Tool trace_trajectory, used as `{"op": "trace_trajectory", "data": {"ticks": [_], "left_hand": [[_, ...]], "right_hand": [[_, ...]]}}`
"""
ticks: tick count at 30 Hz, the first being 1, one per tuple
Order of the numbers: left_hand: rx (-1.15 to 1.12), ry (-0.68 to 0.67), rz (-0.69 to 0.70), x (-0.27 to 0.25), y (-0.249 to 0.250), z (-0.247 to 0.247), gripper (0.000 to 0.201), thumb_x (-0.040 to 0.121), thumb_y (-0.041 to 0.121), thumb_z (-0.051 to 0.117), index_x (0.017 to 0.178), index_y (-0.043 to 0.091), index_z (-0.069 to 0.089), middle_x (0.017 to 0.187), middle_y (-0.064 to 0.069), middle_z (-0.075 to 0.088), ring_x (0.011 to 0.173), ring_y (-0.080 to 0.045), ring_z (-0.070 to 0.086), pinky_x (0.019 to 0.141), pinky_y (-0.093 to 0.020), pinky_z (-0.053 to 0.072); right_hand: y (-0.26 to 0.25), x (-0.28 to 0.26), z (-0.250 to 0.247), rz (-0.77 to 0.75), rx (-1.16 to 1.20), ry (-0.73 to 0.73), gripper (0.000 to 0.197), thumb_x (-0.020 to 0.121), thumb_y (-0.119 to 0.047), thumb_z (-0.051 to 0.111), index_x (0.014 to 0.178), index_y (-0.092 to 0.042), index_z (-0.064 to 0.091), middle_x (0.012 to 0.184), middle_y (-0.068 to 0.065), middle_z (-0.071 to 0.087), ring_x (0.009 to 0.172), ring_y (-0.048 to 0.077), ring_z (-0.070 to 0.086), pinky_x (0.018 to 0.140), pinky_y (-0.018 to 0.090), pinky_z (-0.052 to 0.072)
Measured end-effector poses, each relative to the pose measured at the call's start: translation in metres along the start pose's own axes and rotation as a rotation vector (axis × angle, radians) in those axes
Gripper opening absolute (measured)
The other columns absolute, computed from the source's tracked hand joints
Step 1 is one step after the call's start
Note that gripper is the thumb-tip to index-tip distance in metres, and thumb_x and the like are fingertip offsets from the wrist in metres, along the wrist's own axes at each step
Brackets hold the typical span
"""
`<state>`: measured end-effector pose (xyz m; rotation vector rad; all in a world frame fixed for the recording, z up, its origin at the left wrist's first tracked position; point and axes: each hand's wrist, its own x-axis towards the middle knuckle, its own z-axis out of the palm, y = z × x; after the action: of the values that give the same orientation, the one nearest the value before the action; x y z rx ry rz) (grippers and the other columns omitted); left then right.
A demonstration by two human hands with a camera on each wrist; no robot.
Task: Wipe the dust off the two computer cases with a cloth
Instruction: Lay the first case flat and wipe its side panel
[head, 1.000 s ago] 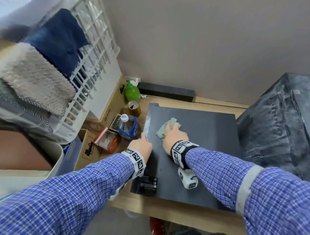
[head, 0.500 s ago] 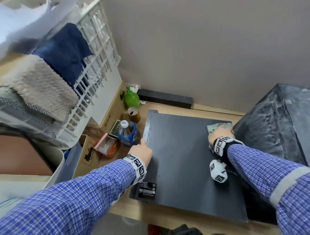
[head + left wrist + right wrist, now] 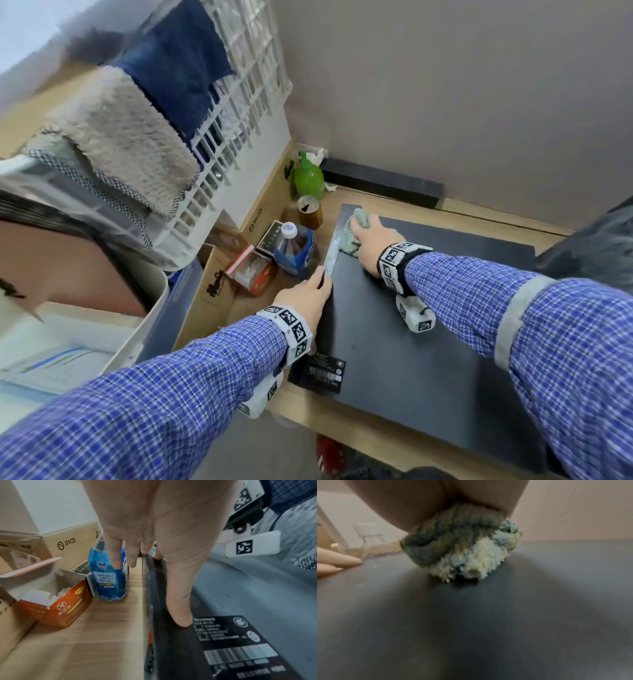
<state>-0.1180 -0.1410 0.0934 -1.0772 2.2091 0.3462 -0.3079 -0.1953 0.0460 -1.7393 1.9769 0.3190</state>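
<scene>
- Both arms are wearing long sleeves in a blue-and-white check weave.
- Right sleeve is carrying a plain grey band wrapped around it, sitting at 3 o'clock in the head view.
- Left hand is wearing a white wristband printed with square black-and-white fiducial markers.
- A white marker-printed block is hanging below the left wrist.
- Right hand is wearing a black strap with white marker tiles.
- A white camera pod with markers is hanging under the right wrist, trailing a thin dark cable.
- In the left wrist view, at 2 o'clock, a white marker tab is showing a screw on its black bracket.
</scene>
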Motion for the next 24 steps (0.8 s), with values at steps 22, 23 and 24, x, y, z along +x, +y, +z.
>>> {"op": "trace_trajectory", "data": {"ticks": [22,23,24], "left_hand": [[-0.281,0.226,-0.21,-0.052,-0.016,0.061,0.059,0.082,0.038,0.074,0.122,0.016,0.037,0.126,-0.008,0.045,0.103,-0.03,0.06,0.082,-0.04,0.053],[-0.256,0.235,-0.185,-0.058,-0.018,0.065,0.055,0.085,0.033,0.07,0.126,0.016,0.037,0.128,-0.008,0.045,0.105,-0.03,0.06,0.083,-0.041,0.052],[-0.231,0.245,-0.166,-0.063,-0.02,0.069,0.055,0.086,0.027,0.068,0.13,0.016,0.037,0.129,-0.008,0.044,0.108,-0.03,0.059,0.084,-0.04,0.052]], "right_hand": [[-0.064,-0.136,0.075,-0.294,-0.136,-0.046,0.078,0.089,-0.012,0.049,0.15,-0.046,0.013,0.148,0.001,0.018,0.117,0.03,0.049,0.078,0.035,0.045],[-0.068,-0.144,0.08,-0.293,-0.133,-0.045,0.078,0.089,-0.012,0.048,0.15,-0.046,0.013,0.15,0.0,0.017,0.118,0.03,0.049,0.079,0.035,0.046],[-0.072,-0.153,0.084,-0.292,-0.134,-0.038,0.078,0.089,-0.011,0.047,0.15,-0.046,0.012,0.151,0.0,0.016,0.118,0.03,0.049,0.08,0.035,0.047]]}}
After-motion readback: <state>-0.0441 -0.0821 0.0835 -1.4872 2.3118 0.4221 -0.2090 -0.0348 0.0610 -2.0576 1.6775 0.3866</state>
